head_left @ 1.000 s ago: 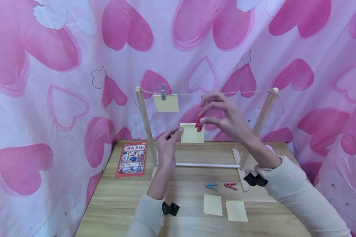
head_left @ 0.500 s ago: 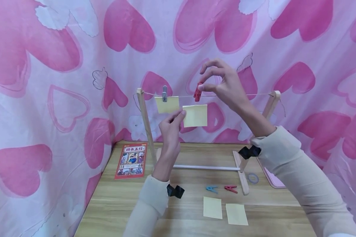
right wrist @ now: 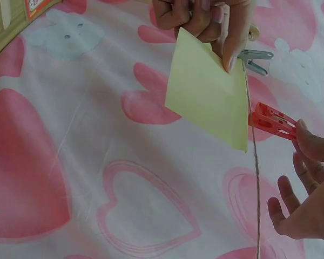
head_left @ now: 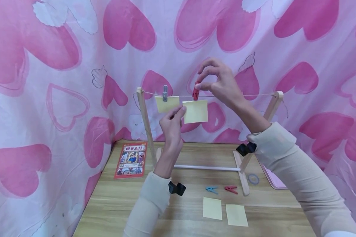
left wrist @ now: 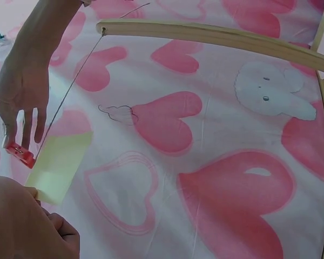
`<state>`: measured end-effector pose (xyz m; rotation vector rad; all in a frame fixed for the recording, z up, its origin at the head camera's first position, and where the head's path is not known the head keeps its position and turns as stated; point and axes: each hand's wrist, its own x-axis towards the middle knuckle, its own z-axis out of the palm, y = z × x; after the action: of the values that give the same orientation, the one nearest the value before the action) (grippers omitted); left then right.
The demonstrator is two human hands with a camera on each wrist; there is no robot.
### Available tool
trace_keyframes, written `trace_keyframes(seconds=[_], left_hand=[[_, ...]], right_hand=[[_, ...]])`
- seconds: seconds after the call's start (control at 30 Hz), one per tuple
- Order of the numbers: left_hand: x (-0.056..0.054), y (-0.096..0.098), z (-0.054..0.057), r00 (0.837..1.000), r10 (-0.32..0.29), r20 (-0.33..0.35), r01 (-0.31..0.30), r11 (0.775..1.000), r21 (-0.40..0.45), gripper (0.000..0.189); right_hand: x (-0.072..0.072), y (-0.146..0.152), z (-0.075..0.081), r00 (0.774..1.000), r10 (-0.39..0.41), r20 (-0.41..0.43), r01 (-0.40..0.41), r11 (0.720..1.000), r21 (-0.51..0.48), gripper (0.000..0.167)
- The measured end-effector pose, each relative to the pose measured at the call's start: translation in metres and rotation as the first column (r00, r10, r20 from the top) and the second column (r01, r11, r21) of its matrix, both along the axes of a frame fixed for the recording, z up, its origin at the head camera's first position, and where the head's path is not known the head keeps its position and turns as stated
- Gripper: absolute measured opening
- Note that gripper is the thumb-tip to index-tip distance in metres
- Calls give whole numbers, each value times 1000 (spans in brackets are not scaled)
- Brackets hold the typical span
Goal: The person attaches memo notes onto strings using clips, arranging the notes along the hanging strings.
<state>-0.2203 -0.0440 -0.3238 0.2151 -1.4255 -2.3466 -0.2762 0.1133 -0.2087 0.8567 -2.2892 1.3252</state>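
My left hand [head_left: 171, 127] pinches a yellow sticky note [head_left: 196, 112] by its left edge, holding it just under a string [head_left: 240, 95]. Between thumb and fingertip of my right hand [head_left: 222, 82] is a red clothespin [head_left: 196, 91], gripped by its handle end. The clothespin's nose is at the string, over the note's top edge in the head view. In the right wrist view the red clothespin [right wrist: 275, 121] overlaps the string, with the note [right wrist: 208, 91] on its other side. A grey clothespin [head_left: 165, 93] fixes another yellow note [head_left: 166, 105] to the string, to the left.
Two wooden posts [head_left: 145, 121] carry the string, with a white rod [head_left: 207, 168] low between them. On the table [head_left: 112, 204] lie a blue clothespin [head_left: 212, 189], a red clothespin [head_left: 231, 189], two notes [head_left: 212, 208], a booklet [head_left: 131, 160] and a tape roll [head_left: 253, 179].
Both hands have risen from below the string. The red clothespin came off the note's front and is now at the string, and the note has come up beneath it.
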Motion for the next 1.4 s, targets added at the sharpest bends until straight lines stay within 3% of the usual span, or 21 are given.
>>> trace_keyframes(seconds=[0.43, 0.87, 1.4], left_hand=[[-2, 0, 3, 1000, 9, 9, -9, 1000, 1, 23], [-3, 0, 1, 1000, 11, 4, -11, 1000, -4, 23], [1, 0, -6, 1000, 10, 14, -9, 1000, -29, 23]], right_hand=[[-4, -8, -5, 1000, 9, -13, -8, 997, 76, 6], [-2, -4, -10, 995, -13, 100, -4, 984, 176, 23], [-1, 1, -13, 1000, 14, 24, -19, 976, 217, 26]])
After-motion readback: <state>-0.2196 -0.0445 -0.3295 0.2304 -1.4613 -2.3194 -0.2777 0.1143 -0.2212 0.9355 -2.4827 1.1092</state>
